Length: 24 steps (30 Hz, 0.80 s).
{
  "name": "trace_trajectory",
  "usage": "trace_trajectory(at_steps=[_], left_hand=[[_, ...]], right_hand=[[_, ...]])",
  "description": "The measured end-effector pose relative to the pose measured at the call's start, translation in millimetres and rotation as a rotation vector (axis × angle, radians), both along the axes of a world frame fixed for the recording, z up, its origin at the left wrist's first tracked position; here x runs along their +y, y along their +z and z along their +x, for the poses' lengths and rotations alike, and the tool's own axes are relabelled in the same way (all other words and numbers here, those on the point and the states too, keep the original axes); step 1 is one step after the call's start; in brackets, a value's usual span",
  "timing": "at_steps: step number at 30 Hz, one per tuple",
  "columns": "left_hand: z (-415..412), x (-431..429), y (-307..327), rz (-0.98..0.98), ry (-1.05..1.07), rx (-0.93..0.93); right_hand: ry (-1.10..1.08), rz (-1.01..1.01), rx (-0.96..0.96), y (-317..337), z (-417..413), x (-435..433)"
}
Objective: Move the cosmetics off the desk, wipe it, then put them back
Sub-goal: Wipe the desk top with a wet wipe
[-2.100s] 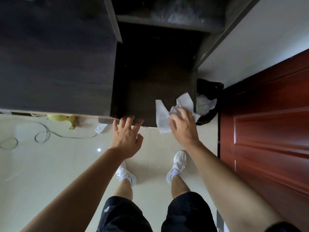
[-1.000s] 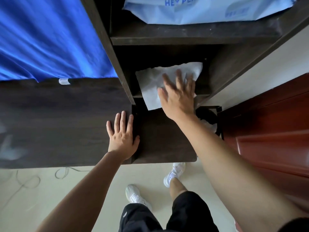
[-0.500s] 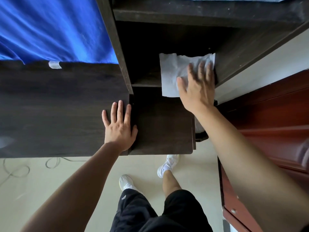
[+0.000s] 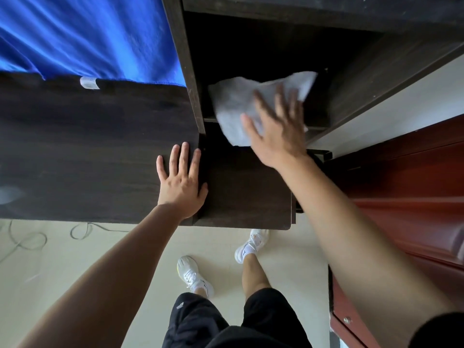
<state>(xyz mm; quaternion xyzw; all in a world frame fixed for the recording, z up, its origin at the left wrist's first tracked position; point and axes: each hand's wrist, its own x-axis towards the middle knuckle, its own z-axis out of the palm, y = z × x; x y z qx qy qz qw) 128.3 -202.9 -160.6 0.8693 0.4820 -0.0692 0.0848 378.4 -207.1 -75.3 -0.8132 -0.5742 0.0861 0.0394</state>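
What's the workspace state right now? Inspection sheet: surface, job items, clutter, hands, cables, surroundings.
Surface: dark wooden desk, with an open shelf niche at its right.
Job's things: white wipe spread at the niche's front edge; cosmetics: nothing seen.
Clutter: blue cloth over the desk's back.
Hands: left hand flat on the desk, fingers straight; right hand pressing the wipe with spread fingers, blurred.
Cables: thin cable looped on the floor.
Surroundings: pale floor, red-brown door at right.
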Motion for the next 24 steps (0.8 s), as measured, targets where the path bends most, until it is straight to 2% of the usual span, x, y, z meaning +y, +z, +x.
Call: trace_trajectory(at_steps=[4, 7, 9, 11, 14, 19, 24], left_hand=[[-0.3, 1.3, 1.3, -0.006, -0.013, 0.010], [-0.3, 0.9, 1.7, -0.010, -0.006, 0.009], [-0.4, 0.8, 1.8, -0.009, -0.004, 0.018], [0.5, 1.5, 2.1, -0.014, -0.001, 0.028], [0.5, 1.0, 3.8, -0.037, -0.003, 0.044], [-0.1, 1.7, 3.2, -0.037, -0.012, 0.050], [0.5, 2.3, 4.5, -0.048, -0.020, 0.066]], right_hand=[[-0.252, -0.056, 0.001, 5.9, 34.0, 20.6], [-0.366, -0.067, 0.042, 5.1, 12.5, 53.0], [-0.266, -0.069, 0.035, 0.2, -22.6, 59.5], [-0.067, -0.035, -0.001, -4.1, -55.1, 49.4], [0.087, 0.013, -0.046, -4.8, -54.3, 19.6], [-0.163, -0.021, -0.110, -4.1, 7.6, -25.4], [-0.330, -0.010, -0.086, -0.9, 5.6, -10.5]])
